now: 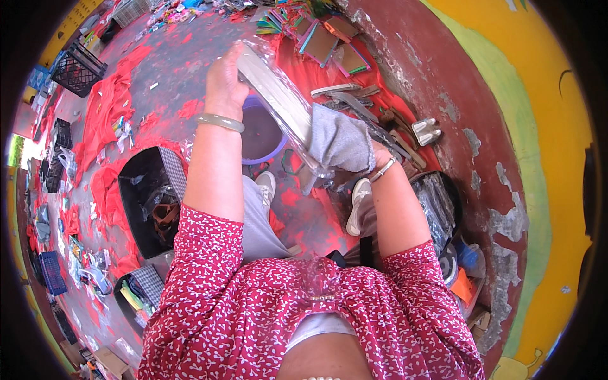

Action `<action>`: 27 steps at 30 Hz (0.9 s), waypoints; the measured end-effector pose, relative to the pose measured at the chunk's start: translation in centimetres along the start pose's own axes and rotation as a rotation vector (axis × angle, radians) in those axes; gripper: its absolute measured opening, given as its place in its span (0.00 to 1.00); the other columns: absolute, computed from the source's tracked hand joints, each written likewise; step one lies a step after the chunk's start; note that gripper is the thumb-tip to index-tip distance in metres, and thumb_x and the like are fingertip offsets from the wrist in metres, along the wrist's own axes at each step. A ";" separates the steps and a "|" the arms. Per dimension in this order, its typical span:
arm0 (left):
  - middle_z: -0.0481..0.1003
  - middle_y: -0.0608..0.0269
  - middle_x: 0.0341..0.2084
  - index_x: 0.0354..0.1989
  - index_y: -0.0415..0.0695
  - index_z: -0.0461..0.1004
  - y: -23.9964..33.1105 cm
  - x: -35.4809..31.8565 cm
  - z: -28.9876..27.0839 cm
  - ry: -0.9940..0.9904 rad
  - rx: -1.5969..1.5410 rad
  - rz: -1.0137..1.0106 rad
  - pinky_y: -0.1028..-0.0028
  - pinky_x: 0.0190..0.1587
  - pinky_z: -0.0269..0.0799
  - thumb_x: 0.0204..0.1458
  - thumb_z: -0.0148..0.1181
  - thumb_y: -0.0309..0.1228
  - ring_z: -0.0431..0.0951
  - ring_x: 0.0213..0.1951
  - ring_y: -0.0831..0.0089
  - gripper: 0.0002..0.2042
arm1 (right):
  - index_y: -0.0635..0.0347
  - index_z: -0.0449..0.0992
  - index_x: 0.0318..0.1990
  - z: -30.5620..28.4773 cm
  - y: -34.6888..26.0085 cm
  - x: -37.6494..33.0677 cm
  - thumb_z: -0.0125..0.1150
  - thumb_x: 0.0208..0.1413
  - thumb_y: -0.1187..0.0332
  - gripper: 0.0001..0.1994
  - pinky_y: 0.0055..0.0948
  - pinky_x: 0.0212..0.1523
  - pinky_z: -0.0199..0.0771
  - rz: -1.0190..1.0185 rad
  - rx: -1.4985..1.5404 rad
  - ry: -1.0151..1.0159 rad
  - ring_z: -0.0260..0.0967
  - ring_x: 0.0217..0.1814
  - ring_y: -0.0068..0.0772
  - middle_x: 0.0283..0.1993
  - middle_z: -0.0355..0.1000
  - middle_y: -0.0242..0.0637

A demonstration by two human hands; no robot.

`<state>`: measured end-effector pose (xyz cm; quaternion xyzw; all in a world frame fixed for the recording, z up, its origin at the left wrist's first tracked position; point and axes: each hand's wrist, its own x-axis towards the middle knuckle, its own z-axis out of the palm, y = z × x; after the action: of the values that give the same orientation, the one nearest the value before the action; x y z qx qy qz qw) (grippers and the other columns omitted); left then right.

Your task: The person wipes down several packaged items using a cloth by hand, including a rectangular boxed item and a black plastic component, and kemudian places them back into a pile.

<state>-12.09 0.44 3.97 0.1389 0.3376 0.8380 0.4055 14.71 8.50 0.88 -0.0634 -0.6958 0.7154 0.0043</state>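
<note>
My left hand (223, 79), with a pale bangle at the wrist, grips the upper end of a long flat pale panel wrapped in clear plastic film (278, 101). The panel slants down toward the right. My right hand (379, 154) is mostly hidden under a grey cloth (341, 140), which it presses against the panel's lower part. Below the panel stands a purple bucket (263, 136) on the red-stained floor. My feet in white shoes (359, 206) show beneath my arms.
A black bin (142, 196) with plastic scraps stands at left. Framed mirrors (329, 41) and flat strips (354, 101) lie on the floor ahead. A black tub (443, 202) sits at right by the peeling wall. Black crates (76, 66) stand far left.
</note>
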 end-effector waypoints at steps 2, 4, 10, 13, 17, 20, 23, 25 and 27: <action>0.71 0.40 0.34 0.39 0.29 0.64 0.8 0.0 0.0 -0.012 -0.043 0.026 0.54 0.45 0.70 0.53 0.50 0.30 0.72 0.41 0.46 0.14 | 0.58 0.67 0.52 0.4 -0.7 0.3 0.63 0.42 0.72 0.25 0.24 0.57 0.58 0.048 -0.405 0.059 0.61 0.53 0.25 0.52 0.64 0.33; 0.70 0.40 0.35 0.40 0.29 0.63 1.0 0.2 -0.2 0.030 -0.107 0.040 0.54 0.47 0.69 0.55 0.48 0.31 0.71 0.42 0.46 0.14 | 0.57 0.69 0.48 1.4 -3.0 1.8 0.57 0.48 0.70 0.17 0.27 0.54 0.60 0.146 -1.149 0.054 0.62 0.50 0.26 0.48 0.65 0.33; 0.69 0.40 0.37 0.42 0.30 0.61 -0.8 -0.5 1.8 0.108 -0.199 0.128 0.54 0.49 0.67 0.58 0.43 0.34 0.70 0.43 0.48 0.15 | 0.60 0.72 0.23 1.6 -4.5 2.4 0.54 0.38 0.70 0.05 0.33 0.38 0.66 -0.343 -1.774 0.417 0.68 0.30 0.46 0.21 0.67 0.44; 0.69 0.42 0.39 0.44 0.32 0.61 -1.9 0.1 1.1 0.068 -0.213 0.160 0.55 0.50 0.66 0.58 0.44 0.38 0.70 0.45 0.51 0.17 | 0.58 0.73 0.26 0.9 -3.4 2.7 0.52 0.42 0.71 0.04 0.34 0.34 0.67 -0.139 -1.439 0.453 0.68 0.33 0.47 0.23 0.68 0.47; 0.70 0.55 0.36 0.44 0.39 0.64 -2.4 -1.5 3.5 -0.060 -0.313 0.140 0.62 0.48 0.66 0.52 0.53 0.47 0.70 0.41 0.63 0.23 | 0.56 0.71 0.36 0.1 -3.2 2.9 0.43 0.56 0.63 0.11 0.25 0.26 0.68 0.138 0.137 0.820 0.68 0.25 0.25 0.27 0.72 0.37; 0.70 0.62 0.34 0.46 0.43 0.64 -4.7 -1.8 3.2 -0.237 -0.309 -0.001 0.69 0.43 0.65 0.43 0.56 0.58 0.68 0.35 0.71 0.31 | 0.57 0.69 0.43 1.5 -5.0 3.1 0.43 0.59 0.61 0.13 0.16 0.12 0.60 -0.025 0.821 0.802 0.64 0.16 0.18 0.26 0.72 0.35; 0.72 0.56 0.39 0.46 0.39 0.66 -7.1 -3.9 6.2 -0.398 -0.118 -0.045 0.66 0.53 0.63 0.41 0.56 0.59 0.70 0.46 0.65 0.34 | 0.59 0.69 0.42 1.9 -4.4 2.1 0.48 0.57 0.63 0.11 0.14 0.07 0.54 -0.108 1.116 0.633 0.61 0.11 0.19 0.23 0.71 0.36; 0.73 0.53 0.40 0.45 0.37 0.68 -7.3 -5.1 7.3 -0.470 -0.062 -0.088 0.64 0.56 0.61 0.41 0.57 0.57 0.70 0.49 0.62 0.34 | 0.60 0.69 0.42 2.0 -3.4 1.6 0.50 0.56 0.65 0.11 0.15 0.06 0.53 -0.131 1.187 0.464 0.61 0.10 0.19 0.22 0.70 0.36; 0.74 0.52 0.40 0.44 0.37 0.70 -7.2 -5.4 7.3 -0.575 -0.067 -0.136 0.63 0.56 0.62 0.41 0.59 0.54 0.71 0.49 0.60 0.32 | 0.61 0.70 0.41 1.9 -1.5 1.6 0.51 0.55 0.66 0.10 0.15 0.06 0.52 -0.162 1.246 0.370 0.60 0.10 0.19 0.20 0.69 0.35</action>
<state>-0.77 2.76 4.71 0.3341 0.1895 0.7459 0.5441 12.82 6.78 2.33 -0.1183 -0.1416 0.9593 0.2136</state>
